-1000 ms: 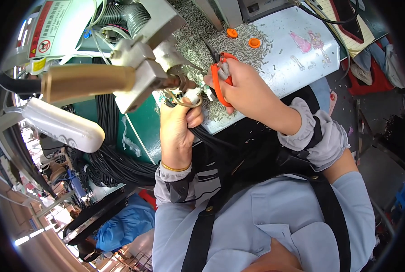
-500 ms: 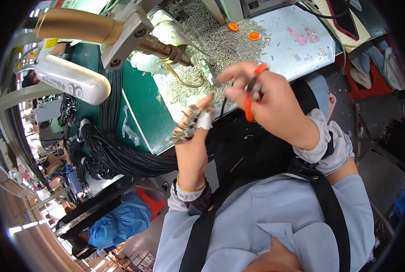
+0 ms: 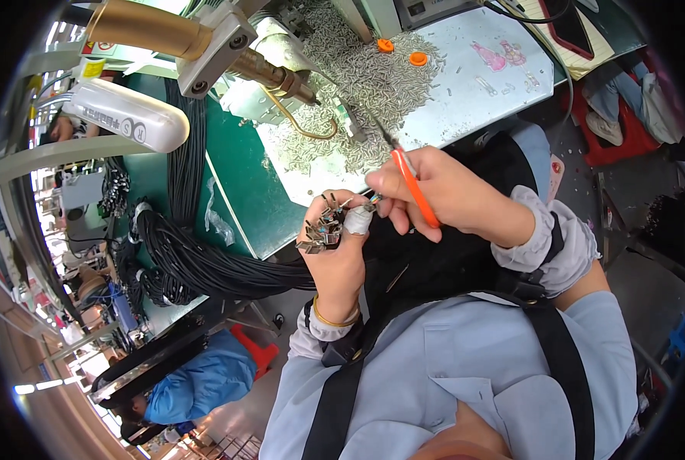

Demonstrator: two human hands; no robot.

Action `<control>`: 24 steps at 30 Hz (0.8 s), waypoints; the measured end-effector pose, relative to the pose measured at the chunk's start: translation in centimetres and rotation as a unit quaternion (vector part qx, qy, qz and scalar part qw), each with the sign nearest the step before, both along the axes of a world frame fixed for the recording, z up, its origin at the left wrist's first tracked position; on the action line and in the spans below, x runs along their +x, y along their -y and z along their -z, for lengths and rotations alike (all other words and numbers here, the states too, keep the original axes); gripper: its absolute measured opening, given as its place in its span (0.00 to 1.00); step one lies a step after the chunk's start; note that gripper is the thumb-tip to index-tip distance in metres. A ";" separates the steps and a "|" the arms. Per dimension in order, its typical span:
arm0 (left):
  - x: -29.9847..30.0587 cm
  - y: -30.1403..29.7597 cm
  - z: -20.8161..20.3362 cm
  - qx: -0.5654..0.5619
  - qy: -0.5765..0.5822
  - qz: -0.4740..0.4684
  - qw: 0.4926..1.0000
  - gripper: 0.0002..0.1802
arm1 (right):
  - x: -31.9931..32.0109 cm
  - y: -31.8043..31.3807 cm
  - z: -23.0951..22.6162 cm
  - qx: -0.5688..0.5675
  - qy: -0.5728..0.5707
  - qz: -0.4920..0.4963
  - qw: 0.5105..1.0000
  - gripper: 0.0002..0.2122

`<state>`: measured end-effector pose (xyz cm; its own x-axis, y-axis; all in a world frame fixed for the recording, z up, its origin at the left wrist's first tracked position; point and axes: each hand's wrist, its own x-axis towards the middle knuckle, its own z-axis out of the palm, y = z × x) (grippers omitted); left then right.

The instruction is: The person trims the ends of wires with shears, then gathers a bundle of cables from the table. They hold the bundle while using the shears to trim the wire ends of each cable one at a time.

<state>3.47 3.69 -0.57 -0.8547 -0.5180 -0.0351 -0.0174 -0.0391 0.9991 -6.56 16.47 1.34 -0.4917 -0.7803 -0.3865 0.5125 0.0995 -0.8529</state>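
My left hand is closed around a bunch of small metal connectors that stick out between its fingers. White tape wraps its thumb. At that thumb's tip, thin coloured wire ends show, and the fingertips of my right hand meet them there. Tucked in my right hand is an orange-handled tool, probably pliers or snips, its dark narrow tip pointing away from me. Whether the right fingertips pinch the wires is too small to tell.
Beyond the hands, a pale board bears a heap of small metal pieces and two orange rings. A brass-coloured machine head hangs over it at left. Black cable bundles lie on the green table. A phone rests far right.
My right hand has come down and toward the left hand, and its fingertips now meet the wire ends. The orange-handled tool has turned in the palm. My left fingers have curled in.
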 end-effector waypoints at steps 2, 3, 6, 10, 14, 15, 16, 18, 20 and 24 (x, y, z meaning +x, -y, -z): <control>0.2 0.6 -0.3 0.145 0.003 0.041 0.989 0.09 | -0.2 0.2 0.6 -0.023 0.024 -0.062 0.998 0.06; 0.3 0.8 -0.4 0.216 0.004 0.061 0.974 0.08 | 0.0 0.4 1.2 -0.023 0.023 -0.063 0.997 0.06; -0.5 0.9 -1.4 0.289 0.075 0.069 0.952 0.08 | 0.2 0.0 3.8 -0.039 -0.666 0.069 0.741 0.06; 0.0 1.9 -1.2 0.311 0.097 0.084 0.942 0.08 | -0.7 -0.4 1.2 -0.004 -0.759 0.022 0.651 0.12; 0.3 2.0 -0.9 0.310 0.085 0.089 0.943 0.09 | -0.9 -0.9 1.3 -0.005 -0.766 -0.037 0.641 0.17; 0.3 2.0 -0.9 0.313 0.083 0.086 0.942 0.09 | -0.9 -1.0 1.4 -0.004 -0.766 -0.036 0.642 0.17; 0.3 2.0 -0.9 0.313 0.084 0.087 0.942 0.09 | -0.9 -1.0 1.7 -0.001 -0.766 -0.020 0.642 0.16; 0.3 2.0 -0.9 0.309 0.089 0.084 0.943 0.08 | -0.7 -0.9 2.3 0.004 -0.766 0.011 0.643 0.15; 0.2 1.7 -0.6 0.306 0.092 0.083 0.944 0.08 | -0.1 -0.8 2.6 0.025 -0.774 0.013 0.633 0.14; 0.0 0.1 0.3 -0.080 -0.001 0.012 0.997 0.07 | 1.3 -0.4 2.8 0.055 -0.717 0.042 0.693 0.09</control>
